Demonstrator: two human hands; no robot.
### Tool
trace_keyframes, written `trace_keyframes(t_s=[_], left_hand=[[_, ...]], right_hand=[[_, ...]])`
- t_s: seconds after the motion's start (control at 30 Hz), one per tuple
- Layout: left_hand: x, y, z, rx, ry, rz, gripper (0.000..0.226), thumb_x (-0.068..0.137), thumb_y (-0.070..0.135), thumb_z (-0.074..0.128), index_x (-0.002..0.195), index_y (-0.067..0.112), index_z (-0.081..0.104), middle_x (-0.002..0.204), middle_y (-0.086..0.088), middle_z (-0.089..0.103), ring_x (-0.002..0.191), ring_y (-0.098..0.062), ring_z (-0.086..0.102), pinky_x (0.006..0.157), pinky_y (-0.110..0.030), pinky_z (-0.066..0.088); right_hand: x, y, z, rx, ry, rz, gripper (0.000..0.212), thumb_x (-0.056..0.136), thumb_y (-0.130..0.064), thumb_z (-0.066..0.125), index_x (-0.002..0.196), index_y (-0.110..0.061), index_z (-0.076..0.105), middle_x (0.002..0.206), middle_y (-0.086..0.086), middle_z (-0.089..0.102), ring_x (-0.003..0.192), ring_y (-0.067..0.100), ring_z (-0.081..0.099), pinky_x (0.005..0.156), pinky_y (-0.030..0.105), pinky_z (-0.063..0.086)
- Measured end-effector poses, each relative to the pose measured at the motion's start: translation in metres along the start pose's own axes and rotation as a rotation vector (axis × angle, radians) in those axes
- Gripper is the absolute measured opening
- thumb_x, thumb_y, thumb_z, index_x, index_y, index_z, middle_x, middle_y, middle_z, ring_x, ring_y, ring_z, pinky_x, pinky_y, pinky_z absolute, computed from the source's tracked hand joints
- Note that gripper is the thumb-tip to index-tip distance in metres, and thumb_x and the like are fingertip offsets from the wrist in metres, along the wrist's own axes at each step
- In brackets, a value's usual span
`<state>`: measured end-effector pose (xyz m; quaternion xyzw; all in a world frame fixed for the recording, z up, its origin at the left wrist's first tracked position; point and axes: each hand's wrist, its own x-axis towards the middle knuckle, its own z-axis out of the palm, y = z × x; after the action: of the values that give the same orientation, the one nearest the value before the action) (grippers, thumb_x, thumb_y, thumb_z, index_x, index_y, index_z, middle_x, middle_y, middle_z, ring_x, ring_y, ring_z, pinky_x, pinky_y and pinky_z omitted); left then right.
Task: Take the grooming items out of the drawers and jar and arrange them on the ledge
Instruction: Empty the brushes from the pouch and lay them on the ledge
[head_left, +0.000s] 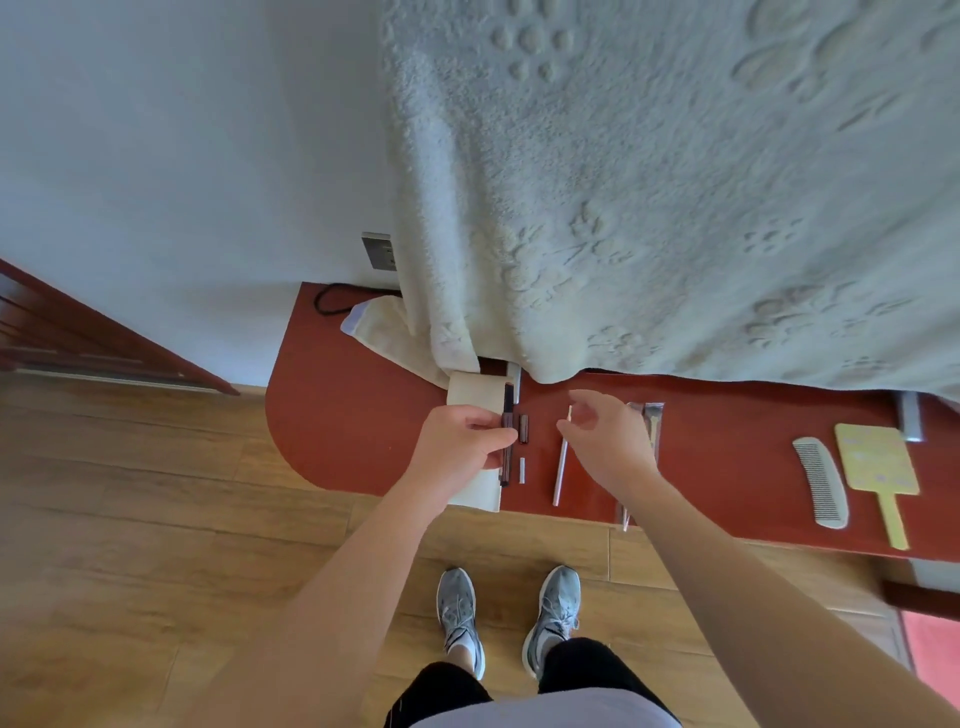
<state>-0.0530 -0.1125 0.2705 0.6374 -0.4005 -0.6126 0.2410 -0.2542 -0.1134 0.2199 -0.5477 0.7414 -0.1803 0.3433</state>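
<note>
A thick white blanket (649, 182) hangs down over the wall and drapes onto the back edge of the red-brown ledge (353, 415), covering most of that edge. The ledge runs from a rounded left end off to the right, above a wooden floor (130, 493). A cream cloth (376, 327) lies crumpled at the back left corner, partly under the blanket, with a black cord (332, 299) looped beside it.

A white pad (467, 397) lies across the ledge from back to front, and its near end sticks out past the front edge. The left hand (465, 441) is over this pad, fingers curled, pinching a dark bar (508, 400) that lies along the pad's right side. The right hand (610, 447) hovers over the middle of the ledge, thumb and forefinger pinching a thin pale stick (570, 413) by its lower end, the other fingers loosely bent.

Toward the right end lies a yellow paddle (875, 462), its handle reaching over the front edge, and just to its left a grey comb (821, 480). A clear packet (652, 415) lies under the right hand, its near end over the front edge. Between the hands rest a long white stick (560, 473), a short dark piece (523, 428) just beside the bar, and a small white piece (522, 470).
</note>
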Motion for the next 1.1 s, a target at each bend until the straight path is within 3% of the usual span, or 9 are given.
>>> trace_keyframes(t_s=[0.27,0.33,0.43,0.5,0.57,0.67,0.77,0.97,1.1], left_hand=[[0.02,0.002,0.058,0.246,0.025,0.036,0.006,0.079,0.02,0.079,0.083,0.02,0.075,0.081,-0.004,0.075,0.074,-0.025,0.074,0.075,-0.044,0.063],[0.024,0.0,0.078,0.367,0.021,0.08,0.005,0.081,0.021,0.078,0.08,0.018,0.075,0.076,-0.002,0.073,0.069,-0.021,0.071,0.07,-0.038,0.061],[0.03,-0.001,0.106,0.571,0.011,0.151,0.022,0.084,0.021,0.073,0.063,0.016,0.07,0.066,0.003,0.064,0.06,-0.009,0.061,0.053,-0.022,0.044],[0.037,-0.006,0.122,0.66,0.024,0.16,0.032,0.085,0.022,0.072,0.055,0.014,0.064,0.059,0.001,0.059,0.055,-0.01,0.058,0.05,-0.025,0.042],[0.044,-0.012,0.134,0.722,0.056,0.164,0.027,0.084,0.024,0.072,0.061,0.01,0.067,0.063,-0.001,0.064,0.06,-0.011,0.063,0.06,-0.033,0.055],[0.05,-0.019,0.143,0.759,0.098,0.177,0.01,0.085,0.023,0.072,0.081,0.014,0.068,0.087,0.008,0.066,0.083,-0.004,0.061,0.074,-0.027,0.055],[0.053,-0.024,0.148,0.769,0.128,0.17,0.008,0.087,0.018,0.071,0.087,0.015,0.063,0.089,0.003,0.065,0.087,-0.013,0.064,0.075,-0.028,0.054],[0.057,-0.033,0.157,0.821,0.13,0.161,0.007,0.09,0.016,0.068,0.088,0.01,0.07,0.082,0.001,0.064,0.084,-0.016,0.066,0.071,-0.021,0.046],[0.059,-0.039,0.16,0.837,0.143,0.153,0.005,0.089,0.017,0.069,0.089,0.012,0.068,0.087,-0.001,0.068,0.087,-0.019,0.068,0.075,-0.026,0.054]], right_hand=[[-0.03,0.029,-0.045,0.091,0.11,-0.016,0.046,0.087,-0.03,0.069,0.131,-0.023,0.059,0.104,-0.013,0.063,0.088,0.002,0.06,0.076,0.018,0.049],[-0.038,0.041,-0.057,0.086,0.133,-0.023,0.043,0.087,-0.028,0.069,0.129,-0.022,0.06,0.102,-0.011,0.063,0.087,0.003,0.06,0.071,0.015,0.047],[-0.049,0.061,-0.07,0.096,0.163,-0.019,0.039,0.087,-0.025,0.07,0.125,-0.019,0.063,0.098,-0.009,0.064,0.086,0.006,0.062,0.076,0.024,0.054],[-0.055,0.074,-0.076,0.08,0.168,-0.027,0.039,0.086,-0.026,0.071,0.124,-0.02,0.063,0.097,-0.011,0.065,0.085,0.003,0.061,0.078,0.026,0.056],[-0.059,0.084,-0.081,0.079,0.169,-0.039,0.039,0.086,-0.024,0.072,0.124,-0.02,0.064,0.096,-0.012,0.065,0.084,0.001,0.061,0.076,0.021,0.054],[-0.063,0.094,-0.086,0.084,0.167,-0.052,0.037,0.085,-0.021,0.073,0.121,-0.019,0.066,0.097,-0.01,0.065,0.082,0.002,0.061,0.075,0.022,0.055],[-0.062,0.101,-0.087,0.089,0.171,-0.049,0.038,0.084,-0.02,0.073,0.121,-0.018,0.066,0.098,-0.011,0.066,0.082,0.003,0.062,0.077,0.026,0.056],[-0.059,0.108,-0.089,0.094,0.162,-0.059,0.038,0.084,-0.021,0.074,0.121,-0.02,0.066,0.099,-0.012,0.067,0.084,0.0,0.063,0.075,0.018,0.055],[-0.06,0.111,-0.092,0.093,0.153,-0.059,0.037,0.085,-0.02,0.073,0.121,-0.019,0.066,0.101,-0.011,0.067,0.086,0.001,0.063,0.076,0.02,0.056]])
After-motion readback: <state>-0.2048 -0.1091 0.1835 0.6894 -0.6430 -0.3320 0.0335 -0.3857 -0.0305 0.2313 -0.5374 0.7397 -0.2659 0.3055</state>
